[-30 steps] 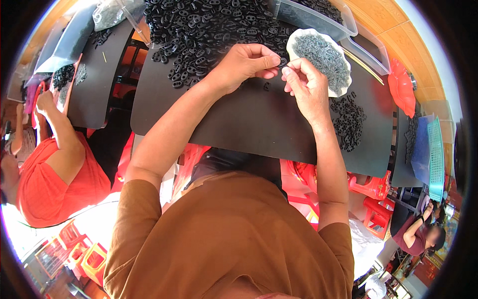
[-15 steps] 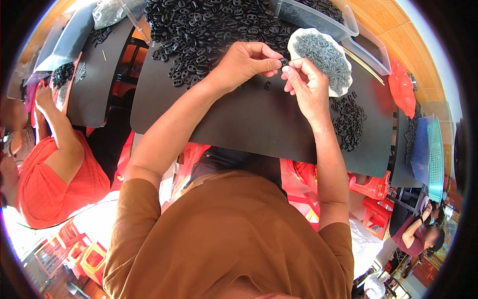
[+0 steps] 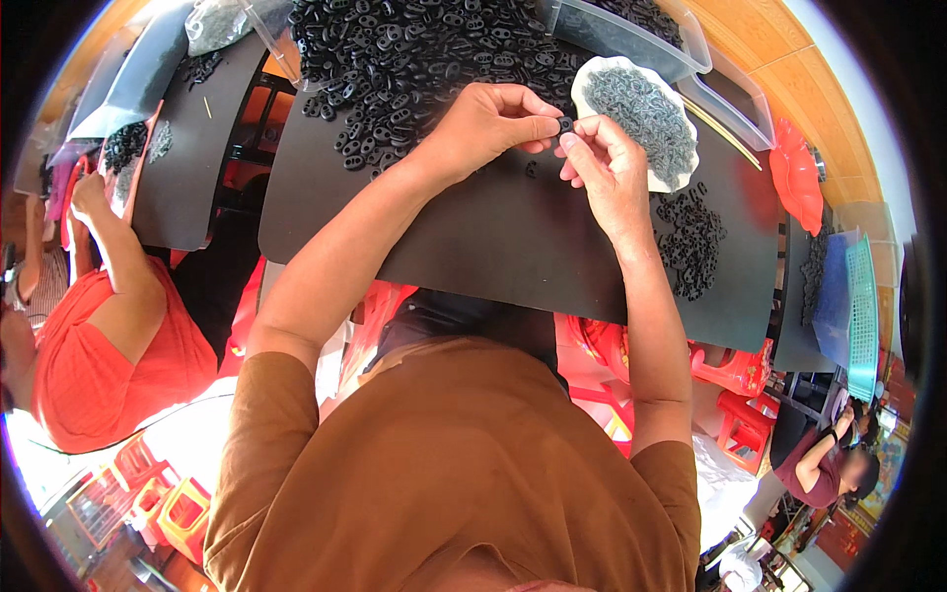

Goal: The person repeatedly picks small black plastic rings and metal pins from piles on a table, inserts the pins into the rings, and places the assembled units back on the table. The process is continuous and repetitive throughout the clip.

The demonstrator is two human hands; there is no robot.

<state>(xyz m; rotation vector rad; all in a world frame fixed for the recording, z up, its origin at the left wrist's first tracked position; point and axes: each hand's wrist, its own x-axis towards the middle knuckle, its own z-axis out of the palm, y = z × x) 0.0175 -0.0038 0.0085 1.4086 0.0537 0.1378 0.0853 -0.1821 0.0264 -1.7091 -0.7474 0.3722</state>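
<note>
A small black two-hole plastic piece (image 3: 565, 125) is pinched between the thumb and forefinger of my left hand (image 3: 493, 126), above the far part of the dark table. My right hand (image 3: 610, 168) meets it from the right, thumb and forefinger closed at its edge. Whether those fingertips hold another tiny part is hidden. Beyond my left hand spreads a large heap of similar black pieces (image 3: 395, 69). Next to my right hand stands a cream scalloped dish (image 3: 688, 163) full of small clear greyish parts (image 3: 636, 113). A smaller pile of black pieces (image 3: 691, 247) lies beside my right wrist.
Clear plastic bins (image 3: 631, 44) stand at the table's far side. A red scalloped dish (image 3: 795, 173) and a turquoise basket (image 3: 864, 316) are at the right. A person in red (image 3: 118, 345) sits at another table (image 3: 182, 187) on the left. Red stools (image 3: 745, 429) stand around.
Both hands stay nearly in place. The black piece has turned slightly between my fingertips, and my right fingers have shifted a little.
</note>
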